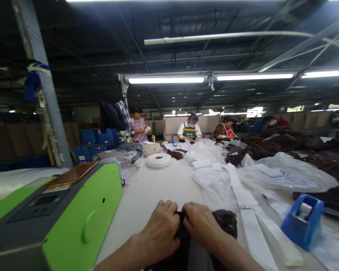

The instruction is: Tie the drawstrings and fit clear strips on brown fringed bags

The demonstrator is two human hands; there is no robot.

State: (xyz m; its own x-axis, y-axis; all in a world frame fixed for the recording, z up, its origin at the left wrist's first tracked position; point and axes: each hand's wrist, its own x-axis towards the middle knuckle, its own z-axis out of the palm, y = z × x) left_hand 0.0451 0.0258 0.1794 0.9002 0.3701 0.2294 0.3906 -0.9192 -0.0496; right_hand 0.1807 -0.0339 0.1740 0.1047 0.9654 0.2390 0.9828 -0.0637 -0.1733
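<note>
My left hand (162, 226) and my right hand (200, 226) are side by side at the near edge of the white table (158, 188), both with curled fingers. Between them they grip the upper edge of a dark, soft item (182, 226). Its lower part drops out of view below my wrists, so its full shape is hidden. Just beyond my right hand lies a dark brown, crumpled leather-like piece (227, 222) with a small shiny fitting. I cannot tell whether it belongs to the item I hold.
A green and grey machine (84, 214) with a phone (73, 174) on top stands left. White strips (250, 214), a blue tape dispenser (303, 222) and plastic bags (214, 184) lie right. Farther off are a white roll (158, 160), brown goods (288, 141) and several co-workers (190, 130).
</note>
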